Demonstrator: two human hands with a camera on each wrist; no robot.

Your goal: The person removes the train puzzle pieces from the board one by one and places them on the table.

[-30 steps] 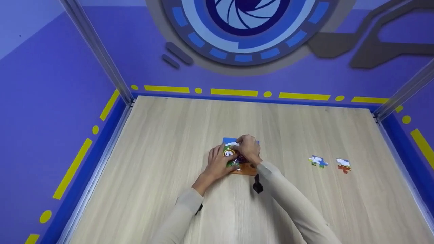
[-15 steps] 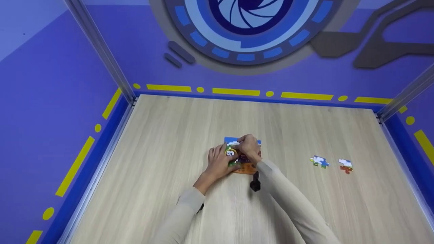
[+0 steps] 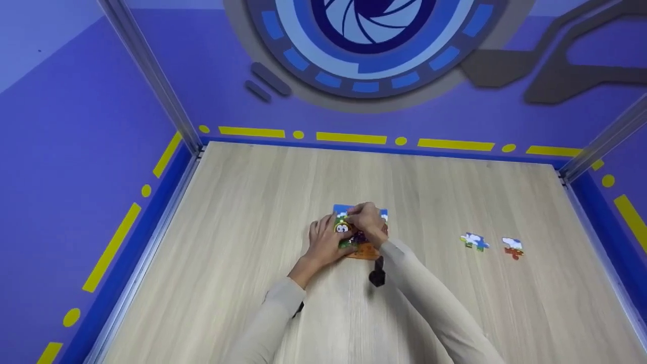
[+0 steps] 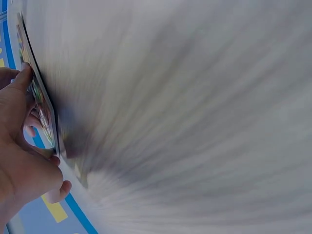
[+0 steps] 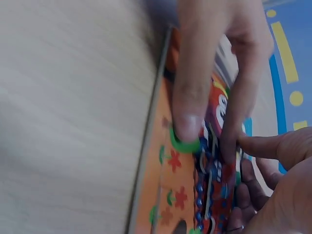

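Note:
A small jigsaw puzzle with a colourful cartoon picture lies mid-table, blue along its top and orange along the bottom. My left hand rests on its left part, fingers spread, thumb and fingertips pressing the picture; the right wrist view shows that thumb on the orange border. Over the puzzle's upper middle, my right hand has curled fingers and pinches a puzzle piece that is mostly hidden by the thumb and fingers. Two loose jigsaw pieces, one cloud-and-green and one cloud-and-red, lie to the right.
The pale wooden table is enclosed by purple-blue panels at the back and sides, with metal posts at the corners. A dark device hangs beneath my right wrist.
My right hand has shifted slightly left over the puzzle, its wrist turning a little. The left hand stays on the puzzle, and the two loose pieces lie where they were.

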